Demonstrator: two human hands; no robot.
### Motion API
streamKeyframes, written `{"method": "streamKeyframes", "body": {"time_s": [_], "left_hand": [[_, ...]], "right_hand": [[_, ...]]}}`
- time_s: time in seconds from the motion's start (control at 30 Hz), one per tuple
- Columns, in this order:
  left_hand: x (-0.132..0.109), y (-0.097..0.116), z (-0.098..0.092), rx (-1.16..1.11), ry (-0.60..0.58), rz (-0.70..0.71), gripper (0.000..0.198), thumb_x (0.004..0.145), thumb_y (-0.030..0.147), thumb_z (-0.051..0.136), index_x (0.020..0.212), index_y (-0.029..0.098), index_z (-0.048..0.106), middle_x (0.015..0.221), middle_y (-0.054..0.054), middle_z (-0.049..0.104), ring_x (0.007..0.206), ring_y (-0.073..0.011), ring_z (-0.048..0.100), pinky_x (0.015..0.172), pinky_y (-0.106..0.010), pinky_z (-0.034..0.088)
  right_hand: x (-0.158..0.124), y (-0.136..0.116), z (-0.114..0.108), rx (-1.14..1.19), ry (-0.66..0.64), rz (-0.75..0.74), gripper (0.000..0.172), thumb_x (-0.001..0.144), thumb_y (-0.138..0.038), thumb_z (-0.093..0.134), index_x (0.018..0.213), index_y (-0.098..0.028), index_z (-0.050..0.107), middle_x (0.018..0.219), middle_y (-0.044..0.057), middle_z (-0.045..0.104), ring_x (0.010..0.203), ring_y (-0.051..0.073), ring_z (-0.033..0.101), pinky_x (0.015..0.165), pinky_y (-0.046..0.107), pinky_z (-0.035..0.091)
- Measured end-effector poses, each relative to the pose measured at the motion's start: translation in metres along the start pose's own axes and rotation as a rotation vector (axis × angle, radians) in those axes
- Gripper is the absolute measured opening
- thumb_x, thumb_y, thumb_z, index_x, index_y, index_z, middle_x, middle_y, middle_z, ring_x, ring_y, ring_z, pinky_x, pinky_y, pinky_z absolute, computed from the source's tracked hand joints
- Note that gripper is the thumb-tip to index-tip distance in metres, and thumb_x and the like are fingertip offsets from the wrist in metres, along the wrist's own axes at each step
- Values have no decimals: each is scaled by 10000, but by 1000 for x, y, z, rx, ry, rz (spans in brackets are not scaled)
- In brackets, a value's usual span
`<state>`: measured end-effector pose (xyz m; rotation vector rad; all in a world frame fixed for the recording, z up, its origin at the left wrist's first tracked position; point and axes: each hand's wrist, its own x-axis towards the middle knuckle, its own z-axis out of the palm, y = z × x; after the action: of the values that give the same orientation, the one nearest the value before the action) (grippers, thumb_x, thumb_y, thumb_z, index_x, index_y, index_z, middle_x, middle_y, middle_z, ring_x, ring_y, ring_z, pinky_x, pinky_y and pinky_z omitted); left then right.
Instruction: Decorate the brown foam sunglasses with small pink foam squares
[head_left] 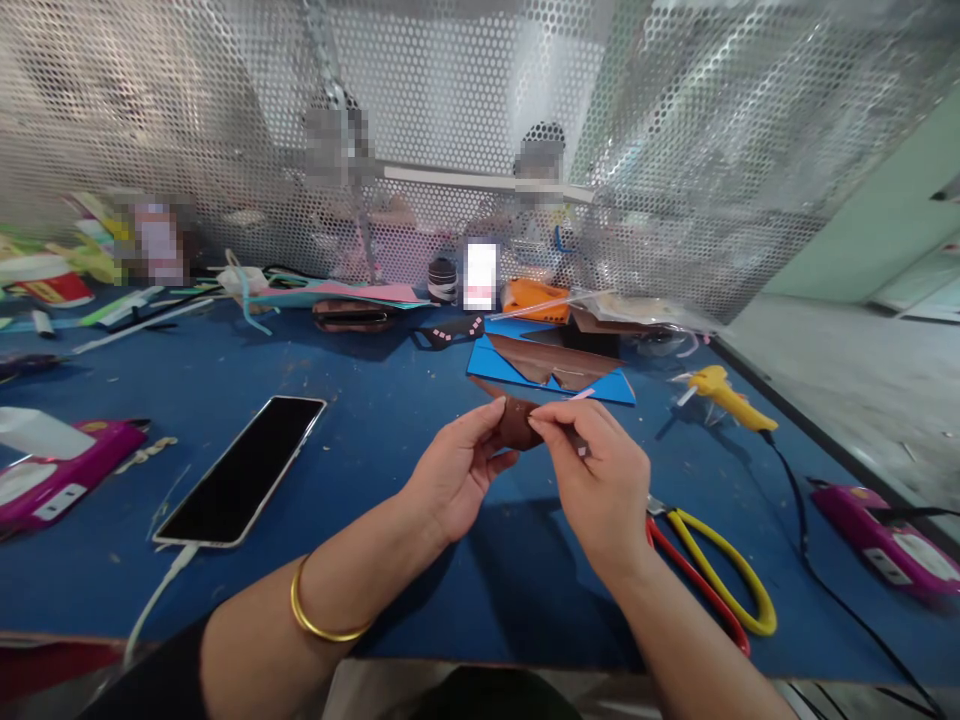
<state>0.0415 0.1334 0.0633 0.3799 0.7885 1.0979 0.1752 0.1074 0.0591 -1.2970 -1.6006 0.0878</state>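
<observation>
Between my hands is a small, dark brown, sheet-like piece (516, 424) with a smooth surface, raised above the blue table. My left hand (459, 462) pinches its left side between thumb and fingers. On its right edge, the fingertips of my right hand (600, 470) are pressed together. A thin pale pink strip (583, 395) shows beside the right fingers; I cannot tell if they hold it. Just beyond lies a larger brown sheet (551, 362) with a notched edge, on a bright blue sheet (622, 388). Red-and-yellow-handled scissors (724, 570) lie partly behind my right forearm.
A phone (244, 470) with a charging cable lies left. A yellow glue gun (727, 397) and purple power strips (885, 540) flank the work area. Along the back, a black strip with pink squares (452, 332), an orange item (536, 300) and coloured sheets lie before a perforated screen (465, 90).
</observation>
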Motion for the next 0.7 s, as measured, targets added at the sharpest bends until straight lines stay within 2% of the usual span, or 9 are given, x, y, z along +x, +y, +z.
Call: {"method": "streamKeyframes", "body": {"time_s": [0.13, 0.4, 0.53, 0.7], "left_hand": [[0, 0, 0, -7, -8, -2, 111, 874, 160, 638, 822, 123, 728, 796, -36, 734, 666, -102, 662, 533, -188, 508], [2, -2, 0, 8, -14, 5, 93, 853, 191, 673, 818, 127, 730, 794, -37, 730, 685, -109, 660, 560, -193, 508], [2, -2, 0, 10, -1, 2, 105, 867, 179, 650, 819, 129, 730, 795, -38, 730, 688, -113, 661, 543, -191, 499], [1, -1, 1, 4, 3, -3, 100, 864, 171, 651, 808, 127, 721, 781, -34, 723, 674, -110, 655, 541, -192, 496]], "right_hand": [[-1, 0, 2, 24, 18, 113, 144, 867, -253, 656, 1012, -254, 661, 869, -13, 728, 812, 179, 646, 761, 324, 487], [0, -2, 0, 16, 18, 140, 93, 859, -256, 661, 951, -246, 668, 865, -12, 741, 818, 185, 649, 750, 322, 479], [1, -3, -2, -63, 16, 42, 33, 875, -234, 649, 881, -250, 678, 859, -24, 733, 813, 173, 633, 769, 314, 439], [2, -2, -1, -153, -6, -61, 79, 901, -215, 611, 846, -245, 660, 837, -23, 715, 793, 170, 620, 784, 318, 403]]}}
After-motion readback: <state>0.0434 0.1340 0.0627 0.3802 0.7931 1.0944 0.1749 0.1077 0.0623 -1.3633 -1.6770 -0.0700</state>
